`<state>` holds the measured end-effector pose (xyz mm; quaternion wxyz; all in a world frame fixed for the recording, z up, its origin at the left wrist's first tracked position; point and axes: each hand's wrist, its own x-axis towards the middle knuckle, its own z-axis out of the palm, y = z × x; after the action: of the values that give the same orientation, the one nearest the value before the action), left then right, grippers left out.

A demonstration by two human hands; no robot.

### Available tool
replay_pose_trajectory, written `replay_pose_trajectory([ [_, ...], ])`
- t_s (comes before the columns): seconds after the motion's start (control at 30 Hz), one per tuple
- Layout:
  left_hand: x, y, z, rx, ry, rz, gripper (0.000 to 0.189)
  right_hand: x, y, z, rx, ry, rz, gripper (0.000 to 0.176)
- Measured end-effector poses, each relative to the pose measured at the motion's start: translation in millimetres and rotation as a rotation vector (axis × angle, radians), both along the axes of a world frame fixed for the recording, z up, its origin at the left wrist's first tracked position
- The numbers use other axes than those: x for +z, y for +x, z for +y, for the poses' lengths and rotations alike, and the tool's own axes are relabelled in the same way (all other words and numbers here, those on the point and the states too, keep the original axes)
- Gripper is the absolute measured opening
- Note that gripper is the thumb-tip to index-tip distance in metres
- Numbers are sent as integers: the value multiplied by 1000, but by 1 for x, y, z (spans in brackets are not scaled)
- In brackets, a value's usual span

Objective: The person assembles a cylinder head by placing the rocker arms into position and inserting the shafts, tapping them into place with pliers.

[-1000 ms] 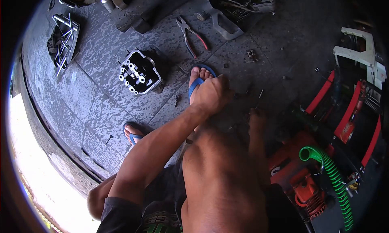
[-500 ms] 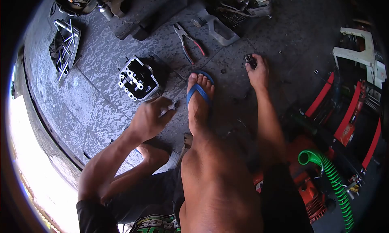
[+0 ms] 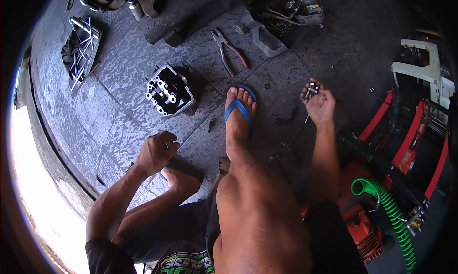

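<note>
My right hand (image 3: pixel 320 104) is turned palm up over the floor, its fingers curled around a small shiny metal engine part (image 3: pixel 312 89). Left of my legs, my left hand (image 3: pixel 158 152) is closed with the fingers bent in; whatever they hold, if anything, is hidden. A motorcycle cylinder head (image 3: pixel 190 103) with a black interior rests on the floor beyond my left hand. Near my sandalled foot lies a small dark metal part (image 3: pixel 211 124). Pliers (image 3: pixel 224 51) with red and dark handles lie ahead of the foot.
A tray of metal rods (image 3: pixel 82 54) is at the far left. Ahead sits an open case of tools (image 3: pixel 291 16). On the right are red metal bars (image 3: pixel 408 140), a white frame (image 3: pixel 422 59) and a green coiled hose (image 3: pixel 398 217). Small dark pieces (image 3: pixel 285 116) lie by the foot.
My left hand has drawn back towards me, away from the small dark part on the floor. My right hand has moved nearer and rolled palm up with the metal part.
</note>
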<state>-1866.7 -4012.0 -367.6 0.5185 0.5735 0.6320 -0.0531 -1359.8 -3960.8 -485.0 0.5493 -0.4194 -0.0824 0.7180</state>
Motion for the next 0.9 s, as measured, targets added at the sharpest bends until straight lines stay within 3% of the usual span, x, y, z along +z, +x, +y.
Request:
replay_pose_trajectory([
  [0.27, -8, 24, 1, -26, 75, -75, 27, 51, -51, -17, 38, 97, 229, 63],
  [0.9, -16, 15, -10, -42, 39, -86, 33, 70, -63, -21, 102, 142, 119, 69],
])
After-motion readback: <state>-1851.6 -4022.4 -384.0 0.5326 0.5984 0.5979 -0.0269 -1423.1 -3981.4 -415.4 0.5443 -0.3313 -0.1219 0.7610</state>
